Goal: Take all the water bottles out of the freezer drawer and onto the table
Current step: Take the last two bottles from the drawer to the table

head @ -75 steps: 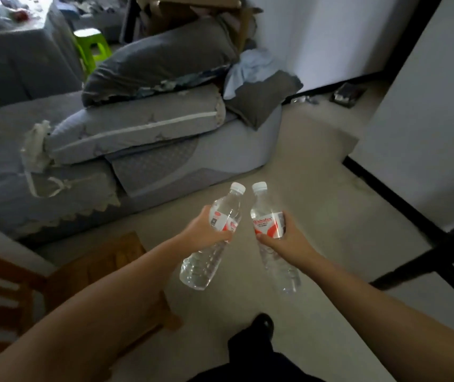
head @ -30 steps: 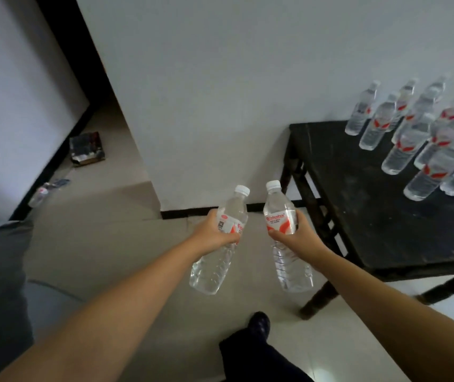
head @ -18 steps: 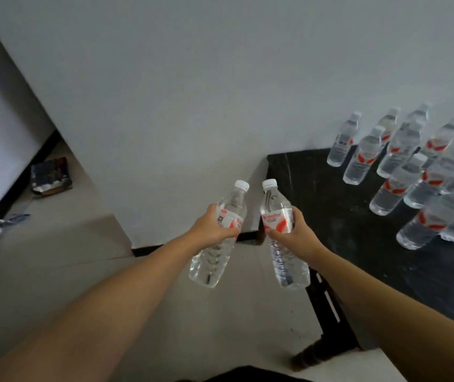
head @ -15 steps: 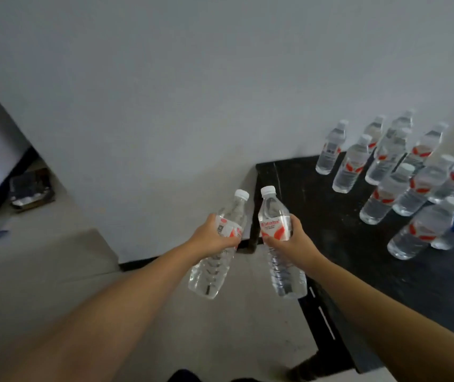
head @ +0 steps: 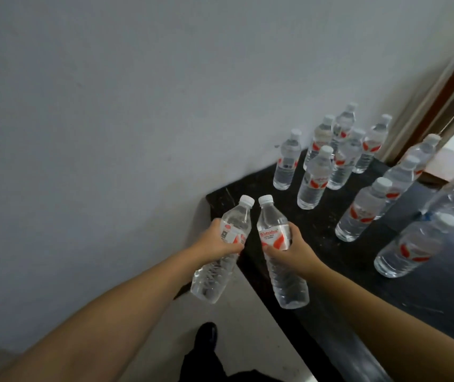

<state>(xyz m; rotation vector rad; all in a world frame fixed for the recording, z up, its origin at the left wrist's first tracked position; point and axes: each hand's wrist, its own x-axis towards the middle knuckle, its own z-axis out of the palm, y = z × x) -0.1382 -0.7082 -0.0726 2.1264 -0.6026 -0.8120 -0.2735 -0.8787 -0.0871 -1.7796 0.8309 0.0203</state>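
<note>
My left hand (head: pixel 215 244) grips a clear water bottle (head: pixel 209 279) with a red and white label, held in the air just off the left edge of the black table (head: pixel 330 257). My right hand (head: pixel 294 249) grips a second such bottle (head: pixel 283 282) over the table's near left corner. Both bottles tilt with white caps pointing away from me, almost touching. Several more water bottles (head: pixel 314 177) stand upright on the table's far and right parts. The freezer drawer is out of view.
A white wall (head: pixel 137 106) runs behind the table. A wooden door frame (head: pixel 446 95) stands at the far right. My dark shoe (head: pixel 206 334) is on the pale floor below the table's left edge.
I have turned from the sofa to the table and stepped closer; both hands still hold their bottles, and the right one is now over the table corner.
</note>
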